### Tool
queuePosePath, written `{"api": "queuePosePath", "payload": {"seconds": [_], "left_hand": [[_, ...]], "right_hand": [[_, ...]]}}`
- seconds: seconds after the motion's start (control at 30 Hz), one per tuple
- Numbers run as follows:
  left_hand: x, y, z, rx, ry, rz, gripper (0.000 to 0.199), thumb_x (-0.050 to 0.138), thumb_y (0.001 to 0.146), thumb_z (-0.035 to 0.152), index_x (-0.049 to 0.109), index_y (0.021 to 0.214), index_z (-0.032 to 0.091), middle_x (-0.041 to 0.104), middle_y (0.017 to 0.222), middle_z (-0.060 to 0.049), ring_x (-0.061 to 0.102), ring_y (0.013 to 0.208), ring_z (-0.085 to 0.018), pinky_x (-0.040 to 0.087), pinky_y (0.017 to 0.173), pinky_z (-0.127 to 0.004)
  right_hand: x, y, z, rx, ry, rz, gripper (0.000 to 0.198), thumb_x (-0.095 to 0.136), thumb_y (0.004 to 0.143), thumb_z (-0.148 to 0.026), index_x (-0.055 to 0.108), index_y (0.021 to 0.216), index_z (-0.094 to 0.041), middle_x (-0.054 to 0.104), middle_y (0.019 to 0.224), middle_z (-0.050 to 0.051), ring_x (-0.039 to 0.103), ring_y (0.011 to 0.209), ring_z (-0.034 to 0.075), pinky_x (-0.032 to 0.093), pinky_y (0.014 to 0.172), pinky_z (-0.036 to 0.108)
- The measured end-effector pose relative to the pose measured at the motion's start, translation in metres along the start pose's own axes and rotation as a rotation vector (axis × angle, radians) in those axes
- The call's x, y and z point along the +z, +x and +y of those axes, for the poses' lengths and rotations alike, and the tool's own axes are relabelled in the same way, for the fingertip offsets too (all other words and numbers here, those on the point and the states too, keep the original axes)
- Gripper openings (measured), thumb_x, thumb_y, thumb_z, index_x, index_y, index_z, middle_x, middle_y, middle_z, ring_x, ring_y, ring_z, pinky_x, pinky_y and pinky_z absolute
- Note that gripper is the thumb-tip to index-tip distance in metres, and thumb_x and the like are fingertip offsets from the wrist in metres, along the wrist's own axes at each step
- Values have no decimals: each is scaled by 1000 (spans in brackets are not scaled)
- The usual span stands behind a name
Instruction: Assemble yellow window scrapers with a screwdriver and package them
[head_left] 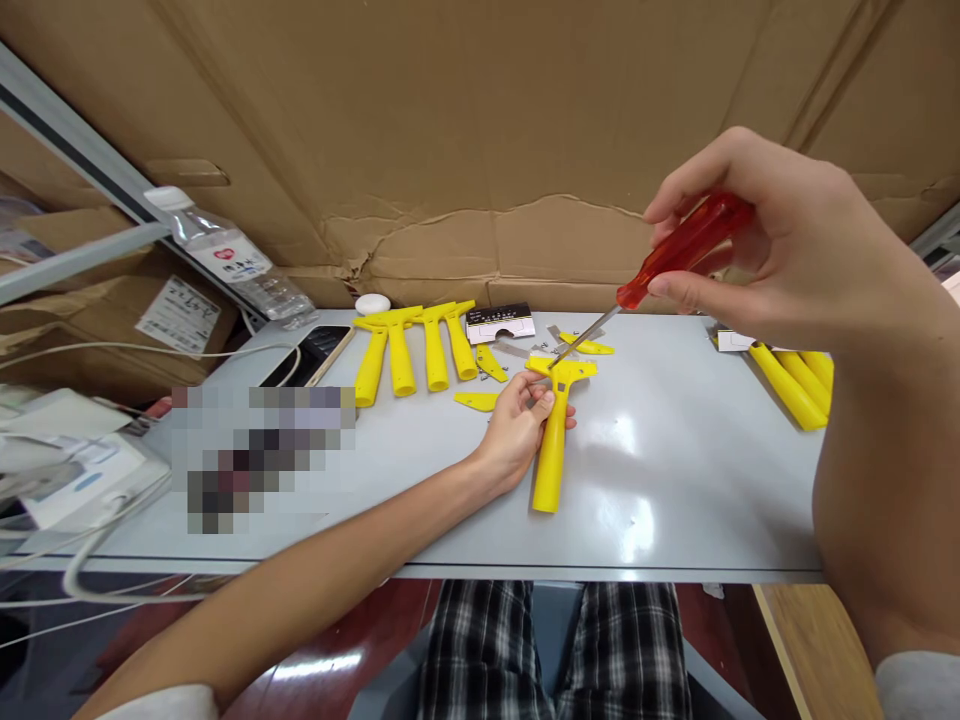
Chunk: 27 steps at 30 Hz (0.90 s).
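Observation:
My right hand [795,230] is closed around the red handle of a screwdriver [679,250], raised above the table. Its thin shaft slants down to the left, and the tip meets the head of a yellow scraper [552,450]. Whether it sits in a screw is too small to make out. My left hand [517,425] grips that scraper just below its head, the hollow handle pointing toward me. Behind it lie loose yellow cover pieces [491,363], metal blades and several small screws. Another yellow cover piece [476,401] rests left of my left hand.
Several yellow scrapers [400,360] lie in a row at left, beside a black-and-white box [501,322]. More yellow handles [795,385] are at right. A plastic bottle [236,260] leans at back left near a phone [311,355]. Cables and a white box [82,465] crowd the left edge.

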<state>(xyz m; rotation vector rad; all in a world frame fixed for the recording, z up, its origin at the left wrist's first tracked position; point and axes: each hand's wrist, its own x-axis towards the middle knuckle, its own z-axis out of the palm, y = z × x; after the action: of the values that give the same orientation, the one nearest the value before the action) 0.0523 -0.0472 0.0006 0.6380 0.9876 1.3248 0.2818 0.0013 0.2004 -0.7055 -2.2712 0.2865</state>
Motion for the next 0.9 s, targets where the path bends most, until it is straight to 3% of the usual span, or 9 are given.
{"api": "queuePosePath", "payload": {"seconds": [0.2, 0.33, 0.53, 0.77, 0.9], "left_hand": [[1, -1, 1, 5, 5, 9, 25, 79, 94, 9, 62, 109, 20, 57, 98, 2, 75, 81, -16, 70, 87, -42], [2, -1, 1, -11, 18, 19, 24, 75, 96, 9, 62, 112, 20, 56, 99, 2, 75, 80, -15, 67, 78, -35], [0, 1, -1, 16, 4, -5, 27, 79, 94, 10, 62, 112, 20, 57, 99, 2, 75, 82, -17, 66, 79, -36], [-3, 3, -4, 9, -3, -12, 30, 84, 91, 13, 62, 111, 21, 57, 100, 3, 75, 83, -16, 67, 78, -34], [-2, 2, -2, 24, 4, -24, 31, 84, 91, 12, 62, 111, 20, 56, 99, 3, 75, 83, -16, 66, 74, -31]], "right_hand": [[0, 1, 2, -36, -95, 38, 32, 90, 85, -30, 68, 108, -33, 80, 89, -4, 80, 85, 23, 64, 66, 37], [0, 1, 1, -55, -193, 58, 28, 88, 89, -35, 65, 104, -33, 76, 82, -4, 78, 79, 25, 60, 61, 40], [0, 0, 1, -43, -81, 18, 44, 86, 82, -24, 63, 117, -36, 70, 115, 1, 77, 95, 24, 63, 64, 36], [2, 3, 6, -49, -105, 20, 26, 85, 87, -28, 65, 104, -34, 81, 86, -3, 81, 82, 26, 62, 63, 41], [1, 2, 5, -65, -185, 51, 22, 85, 90, -34, 64, 97, -33, 80, 81, -3, 81, 78, 27, 59, 64, 44]]}}
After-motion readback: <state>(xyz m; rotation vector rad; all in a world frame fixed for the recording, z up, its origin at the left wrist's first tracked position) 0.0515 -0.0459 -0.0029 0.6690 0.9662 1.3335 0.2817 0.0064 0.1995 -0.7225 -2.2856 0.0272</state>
